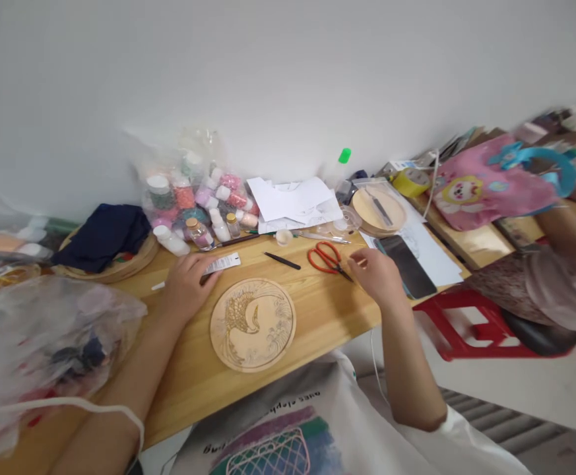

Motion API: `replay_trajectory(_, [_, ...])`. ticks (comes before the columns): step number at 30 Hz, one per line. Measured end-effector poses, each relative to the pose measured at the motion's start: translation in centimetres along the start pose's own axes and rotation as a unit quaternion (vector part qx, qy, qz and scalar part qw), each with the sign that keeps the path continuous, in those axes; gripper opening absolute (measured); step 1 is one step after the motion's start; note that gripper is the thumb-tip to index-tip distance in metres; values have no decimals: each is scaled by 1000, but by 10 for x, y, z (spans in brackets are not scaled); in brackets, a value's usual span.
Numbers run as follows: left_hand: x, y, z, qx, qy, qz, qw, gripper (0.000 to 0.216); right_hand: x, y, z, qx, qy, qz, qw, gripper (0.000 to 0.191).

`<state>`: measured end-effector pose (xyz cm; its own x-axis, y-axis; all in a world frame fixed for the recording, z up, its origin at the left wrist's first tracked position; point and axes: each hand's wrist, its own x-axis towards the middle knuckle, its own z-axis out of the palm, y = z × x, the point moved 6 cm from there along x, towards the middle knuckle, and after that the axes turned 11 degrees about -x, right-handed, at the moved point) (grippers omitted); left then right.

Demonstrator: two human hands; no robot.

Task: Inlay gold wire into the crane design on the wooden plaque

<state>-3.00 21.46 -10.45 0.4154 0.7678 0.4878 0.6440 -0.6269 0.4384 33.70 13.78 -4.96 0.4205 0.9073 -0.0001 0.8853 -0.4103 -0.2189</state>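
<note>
A round wooden board (253, 323) with a bird and flowers drawn on it, gold lines on the bird, lies in front of me. Left of its upper edge, my left hand (189, 284) has its fingers closed over a small piece with a white printed label (223, 262); a dark part shows under the fingertips. My right hand (377, 274) is above the table near the orange-handled scissors (324, 257), its fingers curled together; what they hold, if anything, is too small to tell. Black tweezers (282, 260) lie between the hands.
Jars and bottles (198, 232) stand along the wall beside white papers (292, 201). Dark cloth (107, 237) lies at left, behind a plastic bag (55, 336). A phone (409, 266) is at right. Another person's arm (565, 231) is beyond a red stool (466, 326).
</note>
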Motion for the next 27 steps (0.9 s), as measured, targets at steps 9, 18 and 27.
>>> replay_trajectory(9, [1, -5, 2, -7, 14, -40, 999, 26, -47, 53, 21, -109, -72, 23, 991, 36])
replay_trajectory(18, [1, -1, 0, 5, 32, -40, 999, 26, -69, 71, 21, -65, -22, 28, 997, 20])
replay_trajectory(27, [2, 2, -2, 4, 30, -38, 999, 27, -84, 97, 24, 24, 22, 43, 999, 20])
